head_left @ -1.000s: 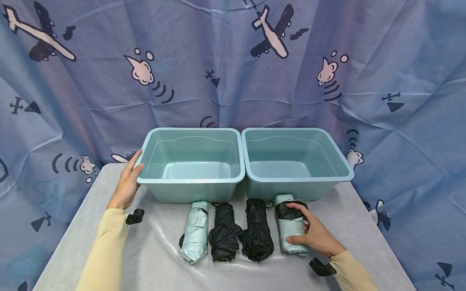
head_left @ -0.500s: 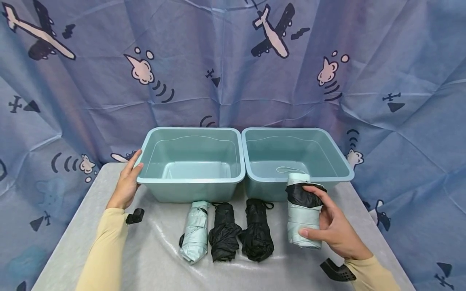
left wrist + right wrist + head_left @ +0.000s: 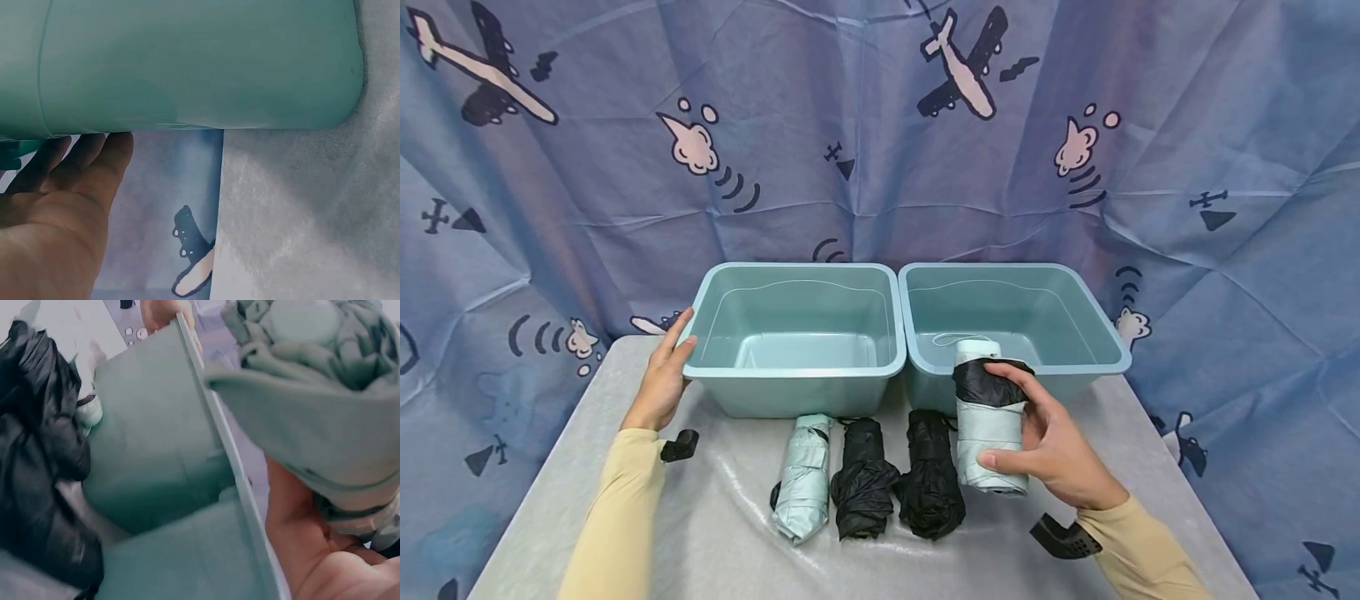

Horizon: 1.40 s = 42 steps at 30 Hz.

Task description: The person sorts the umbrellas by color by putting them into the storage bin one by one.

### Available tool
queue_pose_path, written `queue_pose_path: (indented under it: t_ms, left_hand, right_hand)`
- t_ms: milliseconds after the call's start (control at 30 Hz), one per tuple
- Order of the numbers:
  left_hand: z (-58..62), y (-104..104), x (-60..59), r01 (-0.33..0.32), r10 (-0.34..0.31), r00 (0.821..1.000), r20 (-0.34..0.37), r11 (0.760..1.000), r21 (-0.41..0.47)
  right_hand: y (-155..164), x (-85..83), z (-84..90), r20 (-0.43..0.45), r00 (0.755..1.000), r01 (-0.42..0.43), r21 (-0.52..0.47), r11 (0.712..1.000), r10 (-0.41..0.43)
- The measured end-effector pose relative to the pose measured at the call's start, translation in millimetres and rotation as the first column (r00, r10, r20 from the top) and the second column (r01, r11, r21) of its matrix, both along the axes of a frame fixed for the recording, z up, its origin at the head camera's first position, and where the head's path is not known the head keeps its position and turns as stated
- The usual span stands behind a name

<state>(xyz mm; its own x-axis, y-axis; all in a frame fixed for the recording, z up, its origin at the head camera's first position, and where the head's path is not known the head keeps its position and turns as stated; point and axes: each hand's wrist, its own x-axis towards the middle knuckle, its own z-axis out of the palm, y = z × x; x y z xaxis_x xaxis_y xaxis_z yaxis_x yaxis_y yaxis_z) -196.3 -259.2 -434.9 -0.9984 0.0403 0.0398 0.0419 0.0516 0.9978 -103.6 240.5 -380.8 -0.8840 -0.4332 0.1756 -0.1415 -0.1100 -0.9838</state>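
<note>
The folded pale mint umbrella with a black band (image 3: 990,417) was in the air, held upright in the right hand (image 3: 1052,454), just in front of the near wall of the right-hand pale teal plastic tub (image 3: 1078,363). One second before, it had lain on the grey fabric-covered worktop (image 3: 550,500) at the right end of the row; half a second before, it had hung raised further to the right. It had since drifted left and slightly up, its top now level with that tub's rim, so it looked poised to go over the rim rather than back down.

The left-hand pale teal plastic tub (image 3: 797,392) had not moved, and the left hand (image 3: 662,379) stayed flat against its outer corner, fingers straight. The right hand's fingers curled round the umbrella's lower half.

Three folded umbrellas remained on the worktop: another pale mint one (image 3: 801,483) and two black ones (image 3: 861,479) (image 3: 928,471).
</note>
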Motion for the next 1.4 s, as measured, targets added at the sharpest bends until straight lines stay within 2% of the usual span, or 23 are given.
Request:
queue_pose_path:
  t_ms: [300, 533, 767, 1000, 1400]
  left_hand:
    - [-0.4, -1.2, -0.8, -0.007, 0.007, 1.000, 0.003, 1.000, 0.018]
    - [-1.6, -0.6, -2.9, -0.004, 0.004, 1.000, -0.006, 1.000, 0.024]
    - [-3.8, -1.8, -3.4, -0.006, 0.006, 1.000, -0.013, 0.999, 0.035]
    - [-4.5, -1.8, -3.9, -0.012, 0.013, 1.000, -0.009, 0.999, 0.036]
    - [-4.2, -2.0, -3.5, -0.021, 0.021, 1.000, 0.007, 0.999, 0.047]
  right_hand:
    - [-45.1, -31.0, 11.5, 0.053, 0.992, -0.110, -0.094, 0.989, 0.115]
    - [-76.8, -54.7, 16.3, 0.111, 0.983, -0.131, -0.144, 0.981, 0.147]
    - [-109.4, -78.1, 21.7, 0.103, 0.984, -0.131, -0.119, 0.984, 0.144]
    - [-143.1, -104.3, 28.6, 0.153, 0.980, -0.111, -0.106, 0.988, 0.126]
    - [-200.9, -140.8, 35.7, 0.177, 0.980, -0.090, -0.004, 0.996, 0.089]
